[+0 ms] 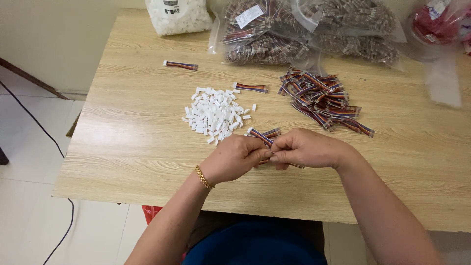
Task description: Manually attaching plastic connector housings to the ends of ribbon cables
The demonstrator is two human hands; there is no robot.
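A: We're at a pale wood bench (147, 147) against a cream wall, white tiled floor showing at the left of the frame. What do we have in hand?

B: Both of ours meet at the centre, low in the frame. The left hand (234, 158), with the gold bracelet (204, 177), is closed around a short ribbon cable (260, 136) whose striped end sticks up between the two hands. The right hand (305, 147) pinches narrowly at the same spot, thumb against forefinger. Whether a white piece sits between those fingertips we cannot tell; they cover it.

A: And the stock around us?

B: The white housings (216, 115) lie in a loose pile just above our left hand. A heap of cables (324, 100) sits to the upper right of our hands. Two single cables lie apart: one (180, 65) toward the upper left, one (250, 88) just above the pile. Bagged cables (294, 32) and a bag of white parts (179, 14) line the top edge.

A: So which step would we call this?

B: We judge it the joining step: cable end steadied by one hand, the other working at its tip.

A: What does the next move ask of us?

B: Likely a square, straight push at the tip, with the left hand keeping the wires flat so none bends aside.
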